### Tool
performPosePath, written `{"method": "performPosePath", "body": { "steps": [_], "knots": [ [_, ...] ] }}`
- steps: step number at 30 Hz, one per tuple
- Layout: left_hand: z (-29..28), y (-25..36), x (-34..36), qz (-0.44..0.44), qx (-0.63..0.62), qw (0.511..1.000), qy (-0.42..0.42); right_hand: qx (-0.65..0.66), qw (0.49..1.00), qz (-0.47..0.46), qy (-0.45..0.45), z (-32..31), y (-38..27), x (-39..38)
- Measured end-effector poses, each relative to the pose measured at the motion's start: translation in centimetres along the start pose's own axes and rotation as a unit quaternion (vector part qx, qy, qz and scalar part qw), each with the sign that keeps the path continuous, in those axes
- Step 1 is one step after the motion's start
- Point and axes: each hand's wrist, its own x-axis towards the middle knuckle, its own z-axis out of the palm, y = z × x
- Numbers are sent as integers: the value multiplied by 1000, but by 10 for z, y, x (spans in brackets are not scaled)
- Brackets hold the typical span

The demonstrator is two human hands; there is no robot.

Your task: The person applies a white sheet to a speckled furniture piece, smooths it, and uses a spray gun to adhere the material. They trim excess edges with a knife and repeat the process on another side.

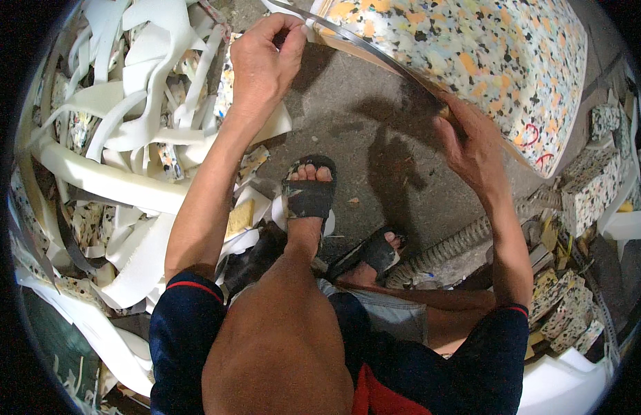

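Observation:
A large speckled foam block (466, 55), mottled white, orange and black, fills the upper right. Along its near left edge runs a long, thin, bent-looking knife blade (376, 48). My right hand (472, 142) is closed at the blade's lower right end, with the grip mostly hidden in it. My left hand (265, 62) is raised at the block's upper left corner, thumb and fingers pinched beside the blade. Whatever lies between those fingertips is too small to make out. Two red marks show on the block's lower right corner.
Tangled white foam offcuts (137, 138) heap up on the left. A ribbed hose (445, 249) crosses the concrete floor (334, 124) on the right, near stacked speckled foam scraps (597, 180). My sandalled feet (310, 187) stand between, and white foam (566, 384) lies at lower right.

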Motion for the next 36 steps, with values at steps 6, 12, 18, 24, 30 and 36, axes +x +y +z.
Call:
{"method": "performPosePath", "body": {
  "steps": [6, 12, 18, 24, 30, 36],
  "knots": [
    [1, -3, 0, -14, -49, 999, -1, -19, 1000, -9, 5, 4, -4, 2],
    [-1, -6, -3, -12, -26, 1000, 3, -34, 999, -4, -2, 3, -4, -1],
    [-6, -6, -2, -2, -12, 1000, -10, -25, 998, -44, 29, 3, -2, -5],
    [-10, -10, -5, 4, 19, 1000, -5, -52, 998, -28, 7, 6, 6, -13],
    [-37, -27, -1, -59, -25, 995, 76, -123, 989, 21, -75, -18, 19, -46],
    [-53, -51, -15, -132, -17, 990, 39, -39, 996, 61, -45, -52, 23, -94]
  ]
}}
